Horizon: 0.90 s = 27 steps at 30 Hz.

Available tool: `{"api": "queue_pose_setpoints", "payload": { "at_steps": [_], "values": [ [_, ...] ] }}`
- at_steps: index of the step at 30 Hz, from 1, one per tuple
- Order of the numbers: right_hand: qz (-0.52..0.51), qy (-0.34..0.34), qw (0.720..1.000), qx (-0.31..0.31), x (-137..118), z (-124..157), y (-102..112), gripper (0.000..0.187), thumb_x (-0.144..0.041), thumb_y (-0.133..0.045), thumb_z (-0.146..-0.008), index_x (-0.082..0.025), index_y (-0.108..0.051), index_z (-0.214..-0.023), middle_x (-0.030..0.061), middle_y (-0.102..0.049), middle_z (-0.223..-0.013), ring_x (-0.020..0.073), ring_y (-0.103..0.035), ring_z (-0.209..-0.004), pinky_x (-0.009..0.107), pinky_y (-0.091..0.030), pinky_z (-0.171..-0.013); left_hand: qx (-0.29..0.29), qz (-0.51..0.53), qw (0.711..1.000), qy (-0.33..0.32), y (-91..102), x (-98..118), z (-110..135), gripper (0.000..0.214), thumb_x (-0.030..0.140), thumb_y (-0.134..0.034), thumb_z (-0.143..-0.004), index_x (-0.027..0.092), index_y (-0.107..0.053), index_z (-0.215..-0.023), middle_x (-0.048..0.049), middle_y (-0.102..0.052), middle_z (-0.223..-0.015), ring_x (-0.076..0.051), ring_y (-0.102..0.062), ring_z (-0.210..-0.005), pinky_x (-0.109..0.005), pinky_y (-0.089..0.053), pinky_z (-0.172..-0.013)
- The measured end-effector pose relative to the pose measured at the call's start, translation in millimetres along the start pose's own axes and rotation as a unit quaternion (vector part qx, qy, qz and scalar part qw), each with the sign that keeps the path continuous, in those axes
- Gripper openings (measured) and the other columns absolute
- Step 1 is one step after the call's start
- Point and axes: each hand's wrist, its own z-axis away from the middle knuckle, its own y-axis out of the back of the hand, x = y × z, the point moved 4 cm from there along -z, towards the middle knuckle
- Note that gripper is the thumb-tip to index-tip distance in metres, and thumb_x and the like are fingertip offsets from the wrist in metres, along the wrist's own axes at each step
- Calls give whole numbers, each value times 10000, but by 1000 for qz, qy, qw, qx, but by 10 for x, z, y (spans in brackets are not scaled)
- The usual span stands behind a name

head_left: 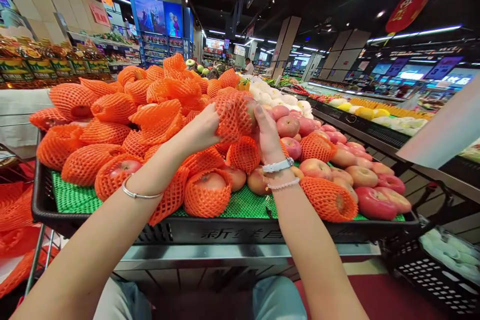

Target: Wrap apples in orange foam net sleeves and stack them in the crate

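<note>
Above the heap of fruit, my two hands hold an apple (252, 113) partly covered by an orange foam net (233, 117). My left hand (203, 127) is closed on the net's left side, its fingertips hidden behind the mesh. On the right, my right hand (268, 135) grips the apple's bare end, thumb up along it. Just below lie netted apples, one of them a netted apple (207, 194) at the front. Bare red apples (377, 202) are piled to the right, with a netted apple (330, 199) among them.
A black crate (240, 230) with a green mesh liner (77, 195) bears the apples. White-netted fruit (268, 91) sits behind. A black basket (431, 260) stands low at right, a cart with orange nets (17, 210) at left. Bottles of oil (41, 65) line the back left.
</note>
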Motion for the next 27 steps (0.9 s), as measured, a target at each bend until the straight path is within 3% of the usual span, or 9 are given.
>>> {"api": "queue_pose_setpoints", "payload": {
  "at_steps": [10, 16, 18, 20, 23, 27],
  "values": [
    [13, 12, 999, -30, -6, -14, -25, 573, -686, -591, -774, -296, -639, -1190, 6, -606, -1365, 234, -464, -1374, 511, -310, -1205, -4, -42, 999, 16, -6, 10, 30, 461, 375, -653, -840, 140, -596, -1232, -150, -636, -1212, -299, -575, -1161, -470, -454, -1048],
    [17, -17, 999, -41, -14, 60, -124, 720, -780, -510, -758, -260, -593, -1249, 36, -528, -1454, 228, -391, -1435, 464, -241, -1249, -27, -69, 996, 52, -32, -44, 55, 443, 376, -631, -846, 154, -590, -1227, -151, -604, -1249, -315, -503, -1258, -512, -407, -1091],
    [5, -21, 999, -47, -44, 92, -172, 789, -823, -450, -751, -241, -566, -1270, 57, -514, -1464, 237, -416, -1418, 467, -264, -1239, -24, -82, 995, 57, -24, -29, 50, 418, 365, -630, -844, 148, -606, -1200, -153, -613, -1228, -320, -511, -1242, -523, -408, -1085],
    [7, -13, 999, -47, -74, 112, -202, 783, -795, -555, -706, -237, -553, -1256, 74, -563, -1410, 254, -504, -1340, 480, -340, -1199, -22, -87, 994, 59, -14, 8, 36, 391, 337, -629, -841, 146, -617, -1182, -146, -636, -1180, -319, -524, -1224, -528, -407, -1083],
    [11, -10, 1000, -14, -87, 110, -183, 710, -631, -739, -638, -216, -563, -1186, 95, -646, -1276, 271, -599, -1206, 489, -422, -1128, -23, -43, 997, 56, -6, 58, 14, 369, 312, -630, -837, 150, -628, -1168, -132, -659, -1147, -305, -551, -1195, -511, -424, -1075],
    [-39, -24, 999, 30, -106, 81, -104, 563, -593, -644, -720, -211, -596, -1132, 74, -643, -1268, 267, -556, -1268, 473, -376, -1159, -30, 132, 986, 97, -4, -36, 40, 388, 324, -589, -848, 138, -632, -1185, -133, -687, -1153, -260, -636, -1083, -436, -526, -968]
  ]
}}
